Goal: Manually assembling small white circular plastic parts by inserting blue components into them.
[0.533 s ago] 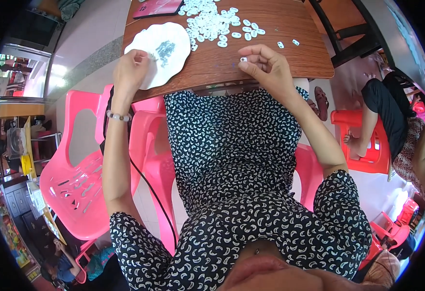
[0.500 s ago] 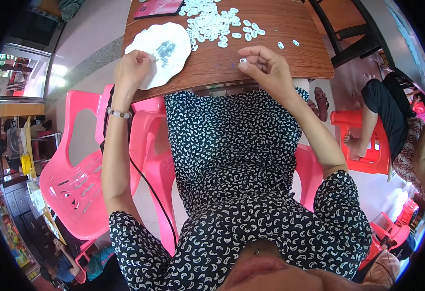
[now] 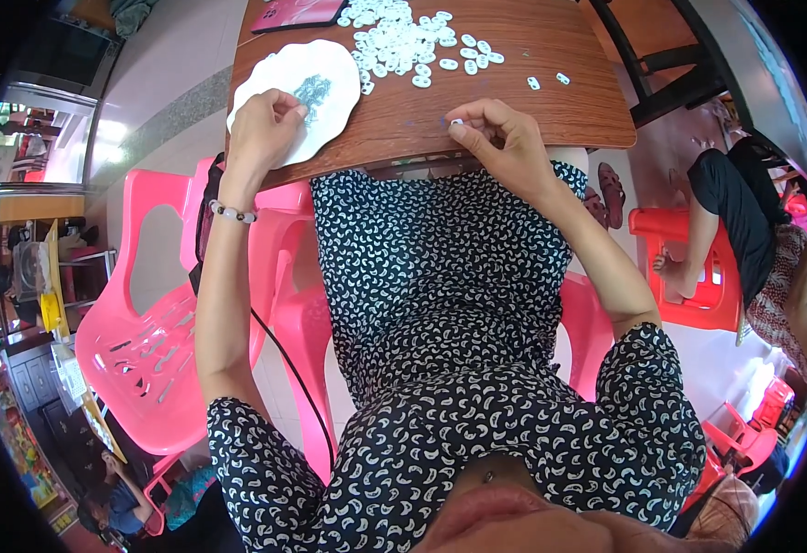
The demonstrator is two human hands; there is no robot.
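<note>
My left hand (image 3: pixel 267 131) is over the near left part of a white scalloped plate (image 3: pixel 337 115). Its thumb and fingertips pinch together beside a patch of tiny dark grey-green bits (image 3: pixel 313 90) on the plate; whatever they hold is too small to make out. To the right, above the table's near edge, my right hand (image 3: pixel 512 147) grips a small white piece (image 3: pixel 456 123) between thumb and forefinger. At the back, a heap of white oval two-holed pieces (image 3: pixel 394 41) spreads over the wooden table (image 3: pixel 403 120).
A pink flat case (image 3: pixel 298 13) lies behind the plate. Two loose white pieces (image 3: pixel 533 83) rest toward the table's right. A pink plastic chair (image 3: pixel 146 359) stands at my left, and a person sits near a red stool (image 3: pixel 698 276) on the right.
My left hand has shifted slightly right, its fingertips closer to the dark bits. My right hand has come down a little, still holding the small white piece.
</note>
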